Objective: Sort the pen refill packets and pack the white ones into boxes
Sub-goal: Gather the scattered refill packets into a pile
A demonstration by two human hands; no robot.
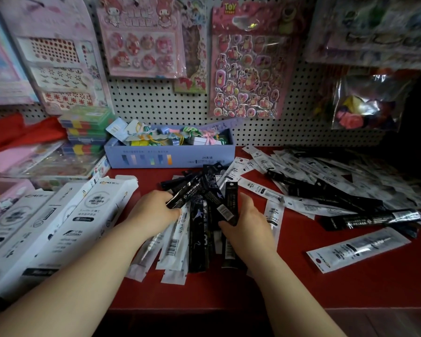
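A mixed heap of black and white pen refill packets [199,229] lies on the red shelf in front of me. My left hand [153,210] grips a black packet [185,194] at the heap's left side. My right hand [247,224] holds another black packet [229,203] by its lower end. White packets [173,244] show under and below both hands. More black and white packets [326,181] are strewn to the right, with one white packet [357,249] lying apart. White refill boxes [83,215] lie at the left, flaps open.
A lilac cardboard box [170,154] of small stationery stands behind the heap. A pegboard [156,103] with sticker sheets rises at the back. Pink cases and stacked colourful boxes [85,127] crowd the far left. The shelf's front edge [229,310] runs below my forearms.
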